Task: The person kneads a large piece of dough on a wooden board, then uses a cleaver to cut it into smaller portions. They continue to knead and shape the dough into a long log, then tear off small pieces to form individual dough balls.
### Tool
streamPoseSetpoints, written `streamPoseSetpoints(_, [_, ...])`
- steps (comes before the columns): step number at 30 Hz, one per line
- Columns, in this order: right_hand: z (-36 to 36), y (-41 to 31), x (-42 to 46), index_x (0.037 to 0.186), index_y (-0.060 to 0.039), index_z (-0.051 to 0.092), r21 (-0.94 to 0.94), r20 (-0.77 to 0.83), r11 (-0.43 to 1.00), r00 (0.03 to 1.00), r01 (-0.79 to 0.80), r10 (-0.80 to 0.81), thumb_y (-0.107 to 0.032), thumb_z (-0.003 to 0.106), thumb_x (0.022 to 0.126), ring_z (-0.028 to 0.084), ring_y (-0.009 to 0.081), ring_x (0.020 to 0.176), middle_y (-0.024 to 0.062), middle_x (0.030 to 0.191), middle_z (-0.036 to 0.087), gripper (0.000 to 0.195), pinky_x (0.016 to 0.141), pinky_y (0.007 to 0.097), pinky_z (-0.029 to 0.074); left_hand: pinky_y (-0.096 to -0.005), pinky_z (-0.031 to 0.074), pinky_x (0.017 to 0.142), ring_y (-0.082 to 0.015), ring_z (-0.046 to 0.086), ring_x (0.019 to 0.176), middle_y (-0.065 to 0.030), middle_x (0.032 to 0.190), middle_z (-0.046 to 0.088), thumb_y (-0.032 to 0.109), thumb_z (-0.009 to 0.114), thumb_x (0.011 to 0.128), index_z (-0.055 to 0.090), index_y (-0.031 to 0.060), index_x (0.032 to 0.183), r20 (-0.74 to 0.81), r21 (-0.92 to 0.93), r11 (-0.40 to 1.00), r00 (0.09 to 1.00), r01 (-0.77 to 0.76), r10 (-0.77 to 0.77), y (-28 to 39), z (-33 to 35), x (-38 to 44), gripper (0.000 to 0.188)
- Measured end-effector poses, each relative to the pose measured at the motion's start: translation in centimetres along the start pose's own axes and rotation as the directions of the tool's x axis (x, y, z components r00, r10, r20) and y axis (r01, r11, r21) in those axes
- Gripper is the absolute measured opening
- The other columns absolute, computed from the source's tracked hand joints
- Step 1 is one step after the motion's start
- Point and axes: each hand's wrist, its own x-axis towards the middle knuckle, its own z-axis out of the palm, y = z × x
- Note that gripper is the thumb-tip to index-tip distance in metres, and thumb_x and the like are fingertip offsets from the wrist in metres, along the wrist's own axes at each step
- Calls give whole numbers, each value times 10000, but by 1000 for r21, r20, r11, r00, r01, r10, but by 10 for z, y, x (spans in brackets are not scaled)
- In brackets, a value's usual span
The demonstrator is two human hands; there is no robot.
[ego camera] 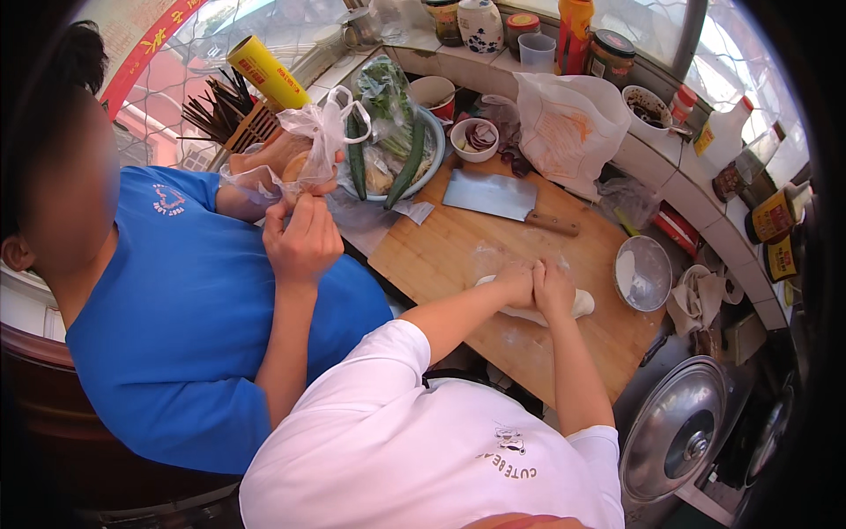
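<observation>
A long piece of white dough (583, 303) lies across the wooden cutting board (456, 254), its two ends showing on either side of my hands. My left hand (515, 284) bears down on its middle. Against it, side by side, my right hand (554, 289) is closed over the dough too; the undersides of both hands are hidden. Flour dusts the wood around them. Beyond my hands a cleaver (490, 194) with a wooden handle lies flat on the board. A clear bowl (642, 273) with white powder inside stands at the board's right edge.
At my left a person in a blue shirt (218, 330) holds a plastic bag (317, 139) with food inside. A blue basin (433, 149) holds cucumbers and greens, beside a small bowl of cut onion (474, 140). Jars and bottles line the tiled ledge (667, 162). A metal lid (674, 430) is at right.
</observation>
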Motion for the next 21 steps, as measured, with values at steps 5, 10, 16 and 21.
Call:
streamPoseSetpoints(5, [-34, -22, -41, 996, -72, 633, 129, -46, 989, 997, 74, -69, -283, 493, 908, 577, 339, 880, 151, 955, 651, 268, 811, 445, 437, -416, 375, 984, -318, 496, 1160, -152, 1116, 614, 421, 683, 724, 556, 47, 1179, 164, -1, 999, 985, 49, -48, 37, -20, -34, 602])
streamPoseSetpoints(10, [-30, -26, -101, 1071, -77, 610, 3, -142, 984, 975, 176, -173, -248, 524, 855, 545, 323, 996, 135, 1095, 601, 289, 875, 450, 399, -434, 296, 1048, -316, 452, 1209, -148, 1188, 574, 313, 624, 754, 563, 48, 1150, -120, 42, 995, 988, -89, 94, 41, 46, -86, 481])
streamPoseSetpoints(16, [-6, -20, -141, 1138, -82, 589, -7, -93, 953, 948, 304, -303, -209, 523, 801, 506, 323, 1118, 131, 1210, 555, 366, 989, 462, 333, -486, 211, 1115, -309, 384, 1272, -145, 1265, 517, 317, 546, 813, 520, 36, 1235, -264, 192, 944, 912, -269, 314, 22, 95, -115, 508])
streamPoseSetpoints(21, [5, -13, -120, 1153, -71, 584, -10, -150, 958, 947, 286, -284, -214, 503, 806, 516, 342, 1081, 136, 1199, 564, 384, 970, 466, 334, -503, 210, 1107, -294, 378, 1271, -133, 1273, 511, 328, 517, 825, 541, 46, 1213, -209, 206, 933, 918, -295, 337, 5, 92, -90, 480])
